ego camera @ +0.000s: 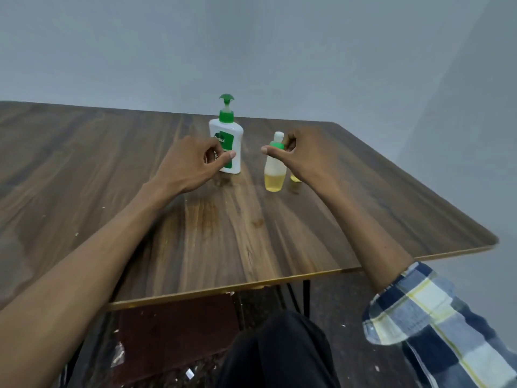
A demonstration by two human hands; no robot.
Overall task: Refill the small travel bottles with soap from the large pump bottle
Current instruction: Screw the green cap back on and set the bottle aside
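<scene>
A large white pump bottle (pixel 228 137) with a green pump and green label stands upright near the table's far middle. My left hand (pixel 193 163) hovers just in front of its left side with fingers loosely curled and thumb out, holding nothing. A small clear travel bottle (pixel 274 175) with yellow liquid in its lower part stands to the right. My right hand (pixel 299 155) pinches its green cap between thumb and fingers. A second small bottle (pixel 295 178) with yellow liquid is mostly hidden behind my right hand.
The wooden table (pixel 223 233) has its near edge close to my lap and a rounded corner at the right. A grey wall stands behind it. Below the table are black legs, a dark red mat and bits of litter on the floor.
</scene>
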